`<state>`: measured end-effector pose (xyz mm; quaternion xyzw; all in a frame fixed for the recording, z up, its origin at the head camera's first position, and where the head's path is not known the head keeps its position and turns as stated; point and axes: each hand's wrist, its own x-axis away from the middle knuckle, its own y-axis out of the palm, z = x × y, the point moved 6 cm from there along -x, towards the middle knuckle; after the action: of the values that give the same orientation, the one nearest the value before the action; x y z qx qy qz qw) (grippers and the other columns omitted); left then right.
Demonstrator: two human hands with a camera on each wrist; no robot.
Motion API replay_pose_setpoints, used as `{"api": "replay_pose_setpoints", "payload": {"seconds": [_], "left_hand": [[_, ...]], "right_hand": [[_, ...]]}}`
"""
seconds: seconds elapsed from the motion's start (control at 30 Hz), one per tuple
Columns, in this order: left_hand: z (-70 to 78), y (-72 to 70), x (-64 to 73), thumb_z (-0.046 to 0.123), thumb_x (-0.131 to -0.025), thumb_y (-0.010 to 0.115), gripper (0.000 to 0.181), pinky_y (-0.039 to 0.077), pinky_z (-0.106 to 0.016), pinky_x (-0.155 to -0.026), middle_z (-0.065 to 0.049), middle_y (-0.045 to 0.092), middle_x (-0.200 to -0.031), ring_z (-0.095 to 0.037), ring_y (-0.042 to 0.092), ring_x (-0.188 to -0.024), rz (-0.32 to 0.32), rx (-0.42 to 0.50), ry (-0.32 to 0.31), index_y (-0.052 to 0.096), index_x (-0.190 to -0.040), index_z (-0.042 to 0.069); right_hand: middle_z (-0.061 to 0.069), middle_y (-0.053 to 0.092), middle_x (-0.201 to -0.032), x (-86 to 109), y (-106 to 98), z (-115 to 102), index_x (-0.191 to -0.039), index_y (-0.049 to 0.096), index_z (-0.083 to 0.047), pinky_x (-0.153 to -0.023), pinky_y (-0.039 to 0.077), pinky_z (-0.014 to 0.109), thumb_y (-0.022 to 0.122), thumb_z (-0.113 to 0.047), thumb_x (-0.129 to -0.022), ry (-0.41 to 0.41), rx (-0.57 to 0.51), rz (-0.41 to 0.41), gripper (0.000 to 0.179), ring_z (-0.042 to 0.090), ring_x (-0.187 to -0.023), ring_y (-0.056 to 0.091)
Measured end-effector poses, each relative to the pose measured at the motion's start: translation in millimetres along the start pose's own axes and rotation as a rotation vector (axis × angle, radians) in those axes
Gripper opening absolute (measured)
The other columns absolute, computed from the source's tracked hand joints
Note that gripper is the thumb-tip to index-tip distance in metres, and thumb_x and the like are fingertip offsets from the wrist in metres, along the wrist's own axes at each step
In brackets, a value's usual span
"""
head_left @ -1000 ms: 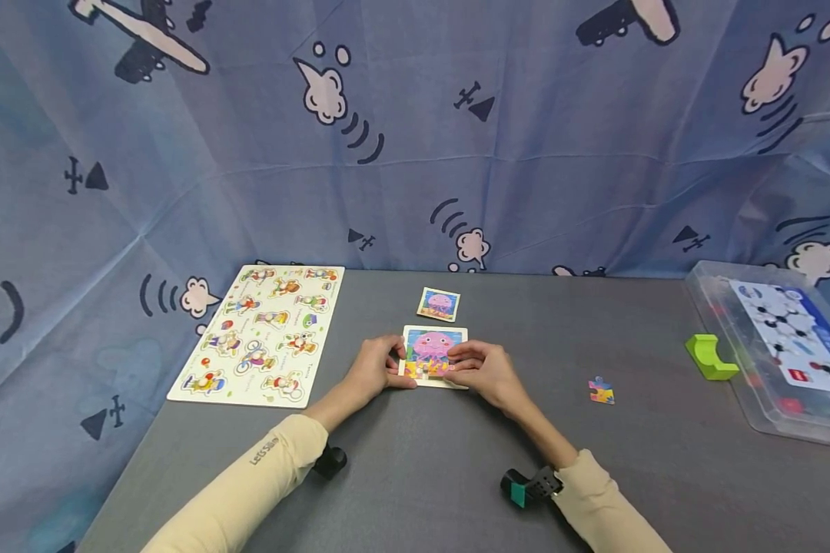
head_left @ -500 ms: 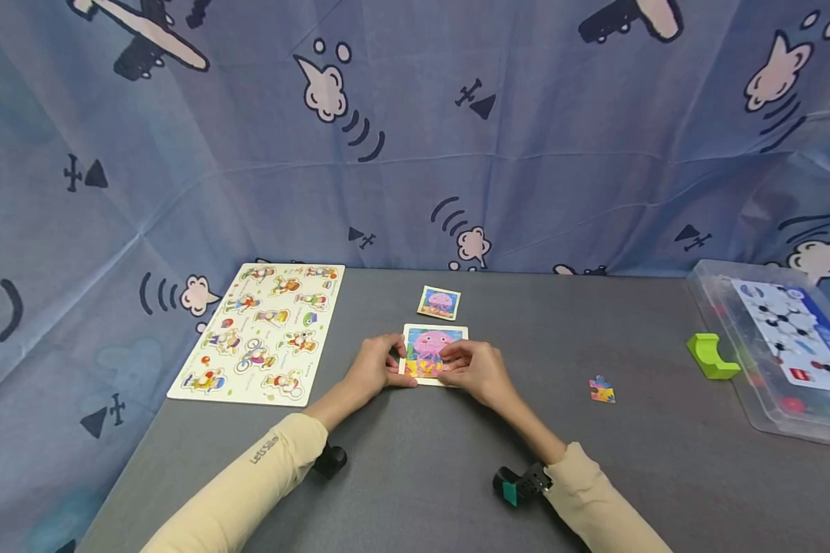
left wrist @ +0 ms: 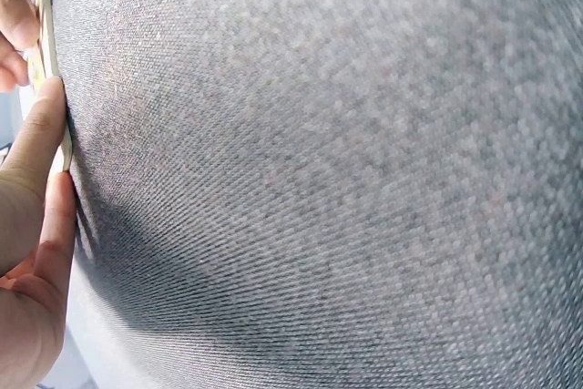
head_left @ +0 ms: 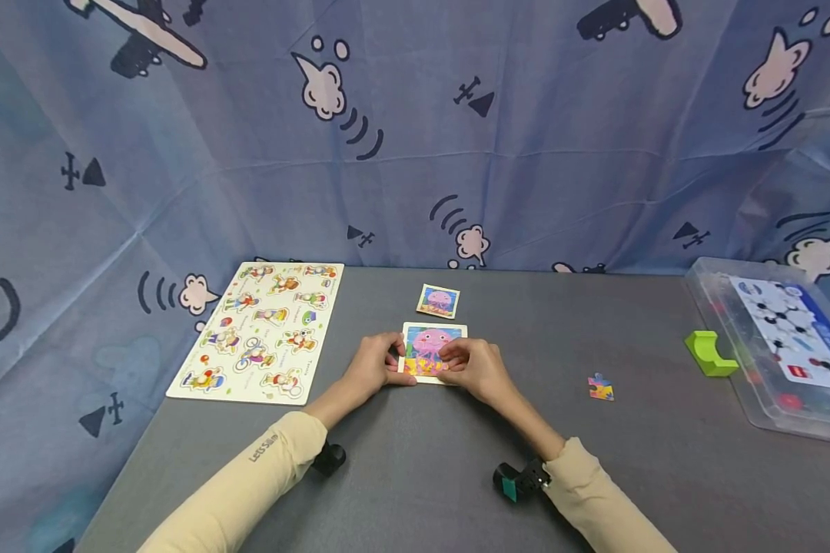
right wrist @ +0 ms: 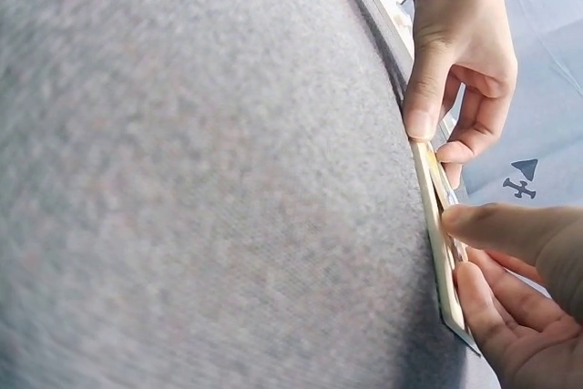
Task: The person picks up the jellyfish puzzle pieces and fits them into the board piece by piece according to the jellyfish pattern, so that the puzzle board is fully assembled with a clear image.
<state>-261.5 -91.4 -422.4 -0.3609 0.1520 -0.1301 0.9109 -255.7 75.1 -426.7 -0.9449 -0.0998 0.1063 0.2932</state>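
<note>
In the head view a small square jigsaw puzzle (head_left: pixel 429 339) with a pink jellyfish lies in its pale tray at the middle of the table. My left hand (head_left: pixel 373 361) grips the tray's left side, thumb at the near left corner. At the lower right of the picture my right hand (head_left: pixel 479 371) pinches a puzzle piece (right wrist: pixel 448 190) between thumb and fingers. In the right wrist view that piece lies slightly tilted over the tray's rim (right wrist: pixel 437 248); its far part is hidden by my fingers. A loose jigsaw piece (head_left: pixel 601 388) lies apart on the right.
Behind the puzzle lies a small jellyfish picture card (head_left: pixel 438 301). A large board of cartoon animals (head_left: pixel 266 330) is at left. On the right are a green curved block (head_left: pixel 711 355) and a clear plastic box (head_left: pixel 768 392). A patterned cloth (head_left: pixel 401 153) hangs behind the table.
My right hand has shifted a little left over the puzzle's lower part, with the piece in its fingers. My left hand has stayed at the tray's left side.
</note>
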Motion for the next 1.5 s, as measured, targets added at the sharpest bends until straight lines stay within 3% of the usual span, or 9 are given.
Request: {"api": "replay_pose_setpoints", "payload": {"seconds": [0.4, 0.8, 1.07, 1.17, 1.33, 1.5], "left_hand": [[-0.5, 2.0, -1.1, 0.009, -0.056, 0.093, 0.045, 0.041, -0.021, -0.055, -0.008, 0.057, -0.075, -0.017, 0.053, -0.06, 0.009, -0.01, -0.006, 0.057, -0.082, -0.001], [0.4, 1.6, -0.9, 0.009, -0.057, 0.092, 0.045, 0.041, -0.02, -0.055, -0.009, 0.057, -0.073, -0.017, 0.054, -0.06, 0.006, -0.002, -0.007, 0.057, -0.082, -0.001], [-0.3, 1.9, -0.6, 0.01, -0.057, 0.092, 0.046, 0.042, -0.021, -0.056, -0.008, 0.057, -0.076, -0.017, 0.053, -0.062, 0.012, -0.011, -0.009, 0.058, -0.084, -0.001], [-0.1, 1.1, 0.0, 0.01, -0.057, 0.092, 0.046, 0.042, -0.021, -0.056, -0.009, 0.057, -0.076, -0.017, 0.053, -0.062, 0.013, -0.012, -0.006, 0.057, -0.084, -0.002], [0.7, 0.0, 0.5, 0.01, -0.058, 0.092, 0.045, 0.042, -0.022, -0.056, -0.011, 0.057, -0.076, -0.02, 0.054, -0.063, 0.013, -0.014, 0.003, 0.057, -0.084, -0.002], [1.0, 0.2, 0.8, 0.009, -0.057, 0.092, 0.045, 0.042, -0.022, -0.057, -0.013, 0.057, -0.074, -0.023, 0.055, -0.062, 0.017, -0.01, 0.017, 0.057, -0.083, -0.003]], "right_hand": [[0.015, 0.07, -0.089, -1.0, -4.3, 0.3, -0.096, 0.068, 0.005, -0.067, 0.054, 0.027, 0.082, 0.003, -0.07, 0.01, -0.043, -0.003, 0.03, 0.022, -0.077, 0.068], [0.02, 0.069, -0.09, -2.0, 2.7, 3.0, -0.096, 0.066, 0.01, -0.069, 0.054, 0.026, 0.076, 0.013, -0.07, 0.001, -0.182, -0.005, 0.028, 0.028, -0.081, 0.068], [0.031, 0.065, -0.098, 0.3, -8.8, 11.5, -0.105, 0.061, 0.016, -0.071, 0.053, 0.022, 0.072, 0.015, -0.075, 0.013, -0.364, 0.008, 0.032, 0.038, -0.088, 0.067], [0.032, 0.063, -0.104, 2.5, -15.2, 15.9, -0.11, 0.059, 0.016, -0.072, 0.052, 0.021, 0.071, 0.014, -0.077, 0.05, -0.413, 0.013, 0.035, 0.036, -0.09, 0.066], [0.032, 0.06, -0.112, 7.0, -25.4, 24.3, -0.116, 0.056, 0.015, -0.076, 0.052, 0.022, 0.07, 0.011, -0.08, 0.11, -0.477, 0.015, 0.039, 0.02, -0.091, 0.066], [0.033, 0.059, -0.114, 12.7, -37.8, 34.6, -0.117, 0.056, 0.015, -0.075, 0.052, 0.021, 0.069, 0.009, -0.081, 0.133, -0.479, 0.032, 0.039, 0.009, -0.087, 0.065]]}}
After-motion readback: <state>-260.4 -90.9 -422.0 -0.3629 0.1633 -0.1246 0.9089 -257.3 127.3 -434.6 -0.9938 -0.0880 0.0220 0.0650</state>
